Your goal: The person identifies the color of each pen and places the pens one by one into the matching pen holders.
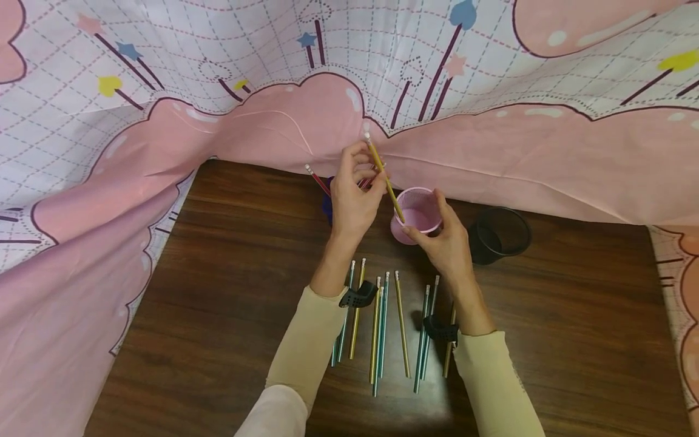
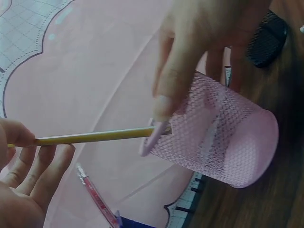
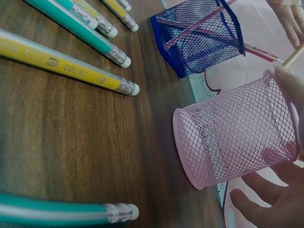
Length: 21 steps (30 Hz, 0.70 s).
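My left hand (image 1: 352,197) pinches a yellow pencil (image 1: 384,172) near its white-eraser end, which points up and away. The pencil's lower end reaches in past the rim of a pink mesh pencil cup (image 1: 402,235). Around that cup's rim, my right hand (image 1: 450,243) grips with the thumb on the near side and fingers along the far side. The left wrist view shows the pencil (image 2: 95,137) crossing the rim beside the right thumb. In the right wrist view the cup (image 3: 232,133) stands over the dark wooden table (image 3: 95,137).
A blue mesh holder (image 3: 199,38) with red pencils stands behind my left hand. To the right of the pink cup is a black mesh cup (image 1: 483,243). Several yellow and teal pencils (image 1: 401,328) lie in front, under my forearms. A pink patterned cloth (image 1: 491,152) hangs behind the table.
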{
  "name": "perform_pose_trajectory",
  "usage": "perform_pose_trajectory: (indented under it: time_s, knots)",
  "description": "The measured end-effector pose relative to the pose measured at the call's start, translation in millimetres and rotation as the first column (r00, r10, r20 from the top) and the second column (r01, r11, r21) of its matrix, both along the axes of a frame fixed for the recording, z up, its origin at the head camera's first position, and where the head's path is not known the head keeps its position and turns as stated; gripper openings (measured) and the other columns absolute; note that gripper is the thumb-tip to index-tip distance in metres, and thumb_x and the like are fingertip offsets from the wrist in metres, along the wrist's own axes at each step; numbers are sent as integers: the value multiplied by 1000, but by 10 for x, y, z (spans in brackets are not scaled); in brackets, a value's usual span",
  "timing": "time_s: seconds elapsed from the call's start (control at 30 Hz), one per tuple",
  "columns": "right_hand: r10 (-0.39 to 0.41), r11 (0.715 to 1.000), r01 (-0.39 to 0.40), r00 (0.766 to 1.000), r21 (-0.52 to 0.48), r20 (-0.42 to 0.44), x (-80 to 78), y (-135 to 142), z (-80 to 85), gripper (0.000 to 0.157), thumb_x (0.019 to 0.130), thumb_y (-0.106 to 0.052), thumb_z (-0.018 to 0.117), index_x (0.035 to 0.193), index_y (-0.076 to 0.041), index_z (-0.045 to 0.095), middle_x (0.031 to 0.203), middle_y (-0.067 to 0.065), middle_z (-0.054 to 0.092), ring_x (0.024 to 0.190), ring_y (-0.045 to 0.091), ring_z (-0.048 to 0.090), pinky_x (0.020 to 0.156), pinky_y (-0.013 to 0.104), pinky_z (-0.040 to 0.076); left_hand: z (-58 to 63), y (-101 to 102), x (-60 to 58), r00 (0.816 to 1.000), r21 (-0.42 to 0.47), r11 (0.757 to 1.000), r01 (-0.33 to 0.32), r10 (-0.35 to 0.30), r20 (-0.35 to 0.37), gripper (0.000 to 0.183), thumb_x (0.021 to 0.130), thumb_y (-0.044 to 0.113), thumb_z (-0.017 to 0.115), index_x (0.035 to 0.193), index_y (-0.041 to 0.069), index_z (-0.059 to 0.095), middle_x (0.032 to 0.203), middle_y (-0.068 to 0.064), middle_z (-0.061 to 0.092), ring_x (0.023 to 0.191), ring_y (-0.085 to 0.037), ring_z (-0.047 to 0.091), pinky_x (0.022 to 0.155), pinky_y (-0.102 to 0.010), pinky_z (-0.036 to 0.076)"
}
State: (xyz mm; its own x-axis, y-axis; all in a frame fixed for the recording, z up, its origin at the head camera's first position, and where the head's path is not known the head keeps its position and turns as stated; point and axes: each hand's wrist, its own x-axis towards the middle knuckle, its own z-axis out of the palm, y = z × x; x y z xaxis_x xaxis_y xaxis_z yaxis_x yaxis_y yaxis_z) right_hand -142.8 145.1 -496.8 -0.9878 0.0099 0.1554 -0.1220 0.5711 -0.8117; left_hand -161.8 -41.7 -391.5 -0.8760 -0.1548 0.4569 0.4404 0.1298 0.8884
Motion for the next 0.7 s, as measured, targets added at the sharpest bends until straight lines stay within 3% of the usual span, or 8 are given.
perform_pose_trajectory:
  time_s: [0.13, 0.3, 0.47, 0.7]
  knots:
    - [-2, 1000, 2, 1000, -7, 0, 6, -10, -2, 98, 76, -33, 88, 154, -10, 35, 153, 10, 43, 137, 27, 44, 111, 45, 36, -24, -5, 22, 1000, -37, 999, 21, -21, 24, 42, 83, -16, 66, 122, -10, 51, 102, -27, 65, 82, -37, 70, 65, -40, 58]
    - [-1, 1000, 1, 1000, -14, -3, 4, -4, -8, 98, 76, -34, 88, 154, -10, 35, 153, 9, 43, 136, 27, 45, 111, 45, 36, -58, 0, 22, 993, -51, 995, 89, -84, 77, 58, 83, -6, 73, 135, -2, 49, 116, -23, 66, 105, -36, 68, 75, -38, 59]
    - [-4, 1000, 4, 1000, -8, -4, -2, -3, -12, 97, 76, -35, 87, 154, -10, 35, 152, 11, 44, 135, 28, 47, 110, 46, 37, -98, -5, 0, 988, -86, 993, 86, -74, 134, 68, 83, 6, 79, 143, 9, 48, 128, -13, 64, 118, -28, 63, 78, -45, 59]
    - [-6, 1000, 6, 1000, -3, 2, 5, 4, -10, 96, 77, -34, 87, 155, -12, 35, 151, 11, 45, 135, 29, 47, 111, 46, 36, -78, -79, 29, 993, -73, 992, 101, -95, 75, 64, 83, 2, 79, 140, 2, 50, 125, -20, 63, 114, -36, 63, 75, -49, 59]
